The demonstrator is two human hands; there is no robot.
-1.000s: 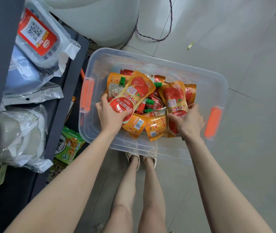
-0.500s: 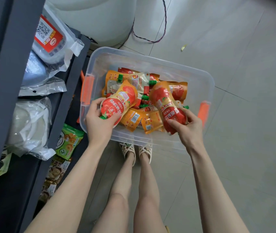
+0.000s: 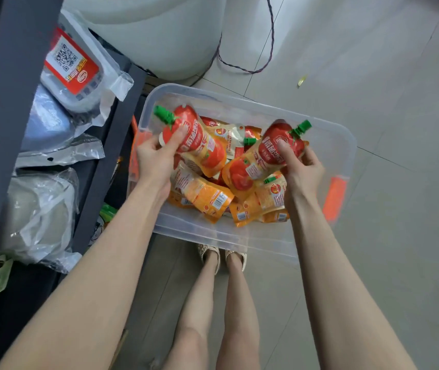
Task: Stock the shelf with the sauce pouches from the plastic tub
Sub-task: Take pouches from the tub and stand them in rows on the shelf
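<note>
A clear plastic tub with orange latches stands on the floor and holds several orange-and-red sauce pouches with green caps. My left hand grips one pouch near its cap end, lifted above the pile at the tub's left side. My right hand grips a second pouch near its green cap, raised over the tub's right half. The dark shelf unit stands just left of the tub.
The shelf holds clear-bagged goods: a pack with a red QR label and a white bagged bundle. A large white drum and a loose cable lie behind the tub. My legs and feet stand right below it.
Both hands have lifted their pouches higher out of the pile and turned them, so the green caps now point up and away. The view has moved closer to the tub.
</note>
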